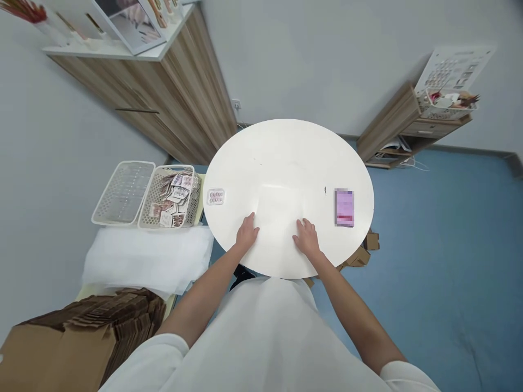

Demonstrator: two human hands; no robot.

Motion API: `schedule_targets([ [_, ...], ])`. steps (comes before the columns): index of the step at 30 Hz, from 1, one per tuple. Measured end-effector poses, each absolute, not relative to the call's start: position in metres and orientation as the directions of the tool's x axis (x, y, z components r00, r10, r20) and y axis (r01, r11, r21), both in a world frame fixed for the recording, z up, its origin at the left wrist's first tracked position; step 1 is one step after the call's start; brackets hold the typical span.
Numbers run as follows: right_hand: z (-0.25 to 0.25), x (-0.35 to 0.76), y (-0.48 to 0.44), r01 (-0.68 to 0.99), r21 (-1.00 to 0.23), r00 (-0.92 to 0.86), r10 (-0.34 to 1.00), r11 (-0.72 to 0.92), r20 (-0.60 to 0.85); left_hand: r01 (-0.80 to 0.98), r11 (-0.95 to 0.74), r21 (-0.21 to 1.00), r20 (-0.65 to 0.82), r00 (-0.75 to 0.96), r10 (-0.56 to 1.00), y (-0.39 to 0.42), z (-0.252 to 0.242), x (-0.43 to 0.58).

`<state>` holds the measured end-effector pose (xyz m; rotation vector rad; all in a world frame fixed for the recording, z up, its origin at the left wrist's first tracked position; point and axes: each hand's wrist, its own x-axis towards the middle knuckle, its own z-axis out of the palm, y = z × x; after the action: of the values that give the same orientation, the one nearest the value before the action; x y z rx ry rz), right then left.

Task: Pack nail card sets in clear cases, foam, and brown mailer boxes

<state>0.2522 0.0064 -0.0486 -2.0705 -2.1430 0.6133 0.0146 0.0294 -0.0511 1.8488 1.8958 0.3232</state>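
Observation:
My left hand point(247, 233) rests on the near left part of a round white table point(286, 147), its fingers apart and holding nothing. Near the front edge on the right, my right hand point(306, 237) touches the tabletop with spread fingers, also holding nothing. A small clear blister tray point(216, 196) with pinkish round pieces lies at the table's left edge. Toward the right side lies a pink-purple rectangular item point(345, 208), its surface blurred. A tiny dark object point(325, 190) is just left of it.
Left of the table are an open basket point(190, 212) of small packets, a white basket point(126, 190), white sheets point(147, 256) and stacked cardboard point(81, 348). Wooden cabinets point(196, 81) stand behind at left and right. Cardboard boxes point(359, 257) lie on the floor at right.

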Motion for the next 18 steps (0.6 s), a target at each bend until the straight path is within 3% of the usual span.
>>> schedule_targets([
  [4,-0.047,0.247,-0.006,0.928,-0.315,-0.241,0.966,0.201,-0.093,0.928,-0.220,0.300,-0.052,0.246,0.968,0.017,-0.049,0.019],
  [7,-0.050,0.244,-0.008,0.900,-0.305,-0.360,0.925,0.312,-0.117,0.898,-0.379,0.223,-0.113,0.410,0.905,0.010,-0.051,0.025],
  [11,-0.058,0.245,0.000,0.917,-0.264,-0.350,0.920,0.299,-0.175,0.901,-0.398,0.172,-0.204,0.427,0.881,0.014,-0.056,0.033],
  [18,-0.060,0.258,0.001,0.929,-0.210,-0.345,0.920,0.306,-0.185,0.899,-0.405,0.168,-0.242,0.436,0.867,0.016,-0.060,0.041],
])
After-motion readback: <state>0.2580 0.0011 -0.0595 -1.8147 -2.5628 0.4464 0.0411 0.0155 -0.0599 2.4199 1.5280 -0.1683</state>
